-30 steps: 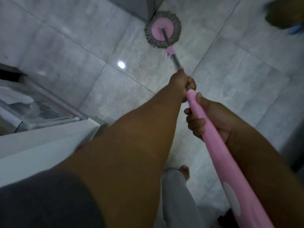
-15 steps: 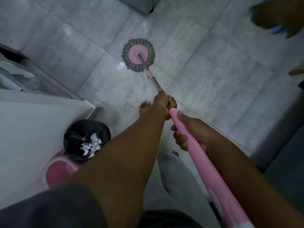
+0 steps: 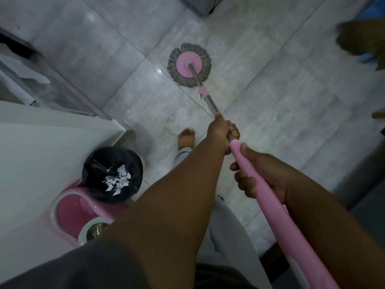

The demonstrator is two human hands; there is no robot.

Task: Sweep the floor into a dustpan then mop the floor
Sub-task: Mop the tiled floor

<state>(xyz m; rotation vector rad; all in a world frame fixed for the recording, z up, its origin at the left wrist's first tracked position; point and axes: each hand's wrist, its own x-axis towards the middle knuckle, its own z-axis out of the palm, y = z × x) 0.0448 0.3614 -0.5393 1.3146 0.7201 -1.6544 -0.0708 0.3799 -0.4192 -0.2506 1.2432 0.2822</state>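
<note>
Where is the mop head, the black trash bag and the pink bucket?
mop head (image 3: 189, 64): head view, on its pink centre disc.
black trash bag (image 3: 127, 161): head view, on its upper right rim.
pink bucket (image 3: 73, 211): head view, on its pink inside.

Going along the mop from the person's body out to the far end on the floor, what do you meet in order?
Right hand on the pink handle → left hand where pink meets metal → bare metal shaft → small pink collar → round mop head on the floor tiles.

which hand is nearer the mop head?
Left. The left hand grips the metal shaft just below the mop head; the right hand holds the pink handle farther back toward the body.
</note>
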